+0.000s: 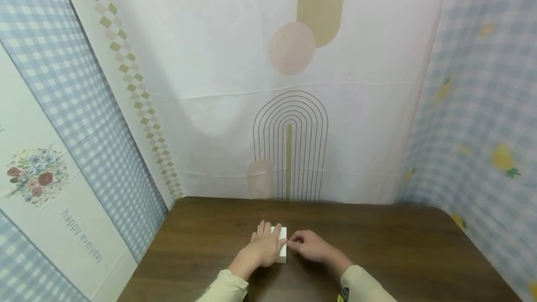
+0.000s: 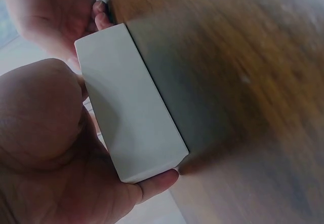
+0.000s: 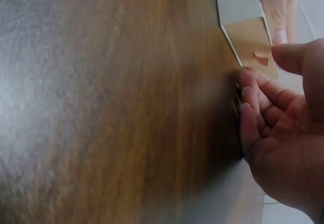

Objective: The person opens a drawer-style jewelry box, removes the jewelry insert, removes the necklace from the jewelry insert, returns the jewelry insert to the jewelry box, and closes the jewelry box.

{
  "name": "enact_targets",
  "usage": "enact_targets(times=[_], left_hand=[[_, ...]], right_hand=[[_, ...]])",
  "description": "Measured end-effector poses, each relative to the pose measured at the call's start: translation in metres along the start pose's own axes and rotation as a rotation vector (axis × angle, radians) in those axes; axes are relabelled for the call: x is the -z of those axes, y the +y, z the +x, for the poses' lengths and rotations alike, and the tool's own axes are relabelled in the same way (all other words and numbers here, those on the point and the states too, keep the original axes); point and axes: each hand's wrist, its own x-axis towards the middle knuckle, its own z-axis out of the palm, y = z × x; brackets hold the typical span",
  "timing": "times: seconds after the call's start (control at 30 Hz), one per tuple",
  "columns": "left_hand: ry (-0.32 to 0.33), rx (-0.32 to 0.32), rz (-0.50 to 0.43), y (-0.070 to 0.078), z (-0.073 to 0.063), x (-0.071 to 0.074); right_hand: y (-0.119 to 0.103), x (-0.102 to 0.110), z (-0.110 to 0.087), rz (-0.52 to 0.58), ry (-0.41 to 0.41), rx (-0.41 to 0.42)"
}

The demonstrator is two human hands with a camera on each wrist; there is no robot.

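Note:
A white box (image 1: 283,246) lies on the brown table under my left hand (image 1: 264,248). That hand grips it, its fingers spread across the top. In the left wrist view, one finger curls round an end of the white box (image 2: 134,102). My right hand (image 1: 312,246) is at the box's right side. The right wrist view shows a tan cardboard face (image 3: 250,39) with pale edges and a small curled tab (image 3: 261,58). My right thumb and index finger (image 3: 268,87) pinch at this face's edges, the other fingers bent. The box's contents are hidden.
The dark wooden table (image 1: 377,246) extends around both hands, with rounded far corners. A white patterned cloth (image 1: 209,129) hangs behind it. Checked cloths hang at the left (image 1: 113,153) and right (image 1: 470,129).

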Motion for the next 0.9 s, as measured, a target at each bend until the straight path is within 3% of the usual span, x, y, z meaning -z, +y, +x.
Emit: enact_targets(times=[0.23,0.6,0.9], left_hand=[[-0.007,0.0,0.007,0.001,-0.002,-0.002],[-0.005,-0.029,0.037,-0.004,0.007,-0.003],[0.011,-0.031,0.075,-0.007,0.006,-0.001]], right_hand=[[0.001,-0.007,0.002,-0.024,0.021,0.018],[0.003,-0.003,0.008,-0.044,0.038,0.018],[0.002,-0.002,0.011,-0.024,-0.002,-0.01]])
